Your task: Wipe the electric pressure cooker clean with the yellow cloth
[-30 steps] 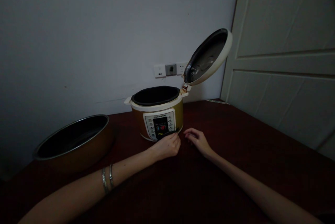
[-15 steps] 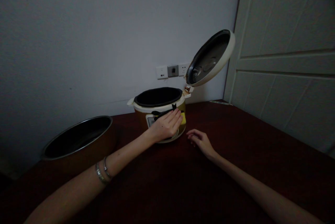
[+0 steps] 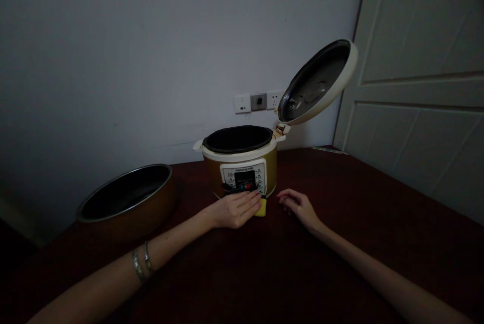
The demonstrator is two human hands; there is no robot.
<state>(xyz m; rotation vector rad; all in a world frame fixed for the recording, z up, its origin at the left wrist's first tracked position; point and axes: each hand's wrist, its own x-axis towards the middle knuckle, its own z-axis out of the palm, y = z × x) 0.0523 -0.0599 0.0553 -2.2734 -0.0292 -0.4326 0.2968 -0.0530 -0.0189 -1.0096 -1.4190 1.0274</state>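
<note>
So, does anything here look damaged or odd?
Yes: on the cooker, the hinge below the raised lid looks stained brown against the pale plastic; rust or dirt, I can't tell. The wall behind also bears a thin dark streak.

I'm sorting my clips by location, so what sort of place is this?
Probably a room in a home, perhaps a kitchen or dining corner. An electric cooker stands on a dark red table, in front of wall sockets.
</note>
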